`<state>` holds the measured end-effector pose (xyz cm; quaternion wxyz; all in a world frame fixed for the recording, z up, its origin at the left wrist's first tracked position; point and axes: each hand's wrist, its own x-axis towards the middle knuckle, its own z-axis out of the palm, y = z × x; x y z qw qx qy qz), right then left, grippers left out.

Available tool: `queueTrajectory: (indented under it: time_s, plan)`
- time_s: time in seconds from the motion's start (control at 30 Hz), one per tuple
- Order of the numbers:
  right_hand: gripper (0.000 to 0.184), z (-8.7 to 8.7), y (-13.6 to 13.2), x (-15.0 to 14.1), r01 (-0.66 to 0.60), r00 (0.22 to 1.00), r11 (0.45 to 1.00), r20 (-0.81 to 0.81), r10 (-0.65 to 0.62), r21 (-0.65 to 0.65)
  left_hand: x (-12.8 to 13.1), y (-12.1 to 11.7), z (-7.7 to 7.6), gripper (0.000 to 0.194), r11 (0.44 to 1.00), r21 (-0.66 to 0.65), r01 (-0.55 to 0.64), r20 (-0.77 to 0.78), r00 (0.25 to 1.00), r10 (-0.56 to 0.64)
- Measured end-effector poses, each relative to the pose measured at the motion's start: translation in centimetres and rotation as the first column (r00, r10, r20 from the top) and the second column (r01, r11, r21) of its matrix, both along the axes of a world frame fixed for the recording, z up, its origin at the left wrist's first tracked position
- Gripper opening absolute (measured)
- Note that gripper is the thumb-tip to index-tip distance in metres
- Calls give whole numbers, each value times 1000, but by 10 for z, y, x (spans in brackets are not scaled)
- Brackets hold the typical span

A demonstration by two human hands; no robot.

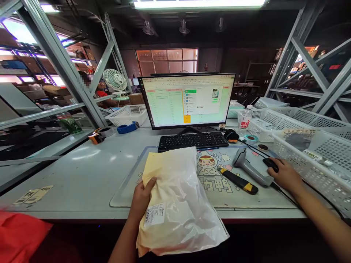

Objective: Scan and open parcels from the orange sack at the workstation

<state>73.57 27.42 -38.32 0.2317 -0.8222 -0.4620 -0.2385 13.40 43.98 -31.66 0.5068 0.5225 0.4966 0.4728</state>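
My left hand (144, 193) grips the left edge of a pale plastic-wrapped package (178, 197), thumb on top. The package is yellowish on the left and white on the right, and it hangs partly over the desk's front edge. A white barcode label (155, 214) is stuck near its lower left. My right hand (286, 173) rests over a black computer mouse (271, 165) on the desk mat (170, 149). Beside that hand lies a grey barcode scanner (251, 170). A black and yellow utility knife (238, 180) lies between scanner and package.
A monitor (189, 102) stands behind a black keyboard (192, 141). White plastic baskets (307, 160) line the right side, near a bottle (245, 117). Blue tape dispenser (128, 127) and small labels (33, 195) lie on the left. A person is partly visible beyond the left shelf frame.
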Motion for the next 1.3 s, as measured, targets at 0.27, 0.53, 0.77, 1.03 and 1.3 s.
queueTrajectory:
  time_s: [0.27,0.53,0.77,1.03,1.3]
  plan:
    - [62,4,2,0,-17,998,1000,-66,18,16,-1,3,-4,74,999,41,-10,-7,1000,10]
    - [64,3,1,-1,16,997,1000,-69,-18,-23,1,-1,2,77,1000,6,-24,-14,1000,24]
    - [61,-6,4,10,11,997,1000,-73,-10,6,2,-2,6,78,1000,-10,-18,-16,1000,17]
    - [59,-4,4,9,12,998,1000,-62,-11,17,-2,1,-1,74,1000,-2,-7,-36,999,7]
    - [61,-3,1,11,-33,998,999,-52,34,21,0,7,-8,73,995,89,49,17,999,-51]
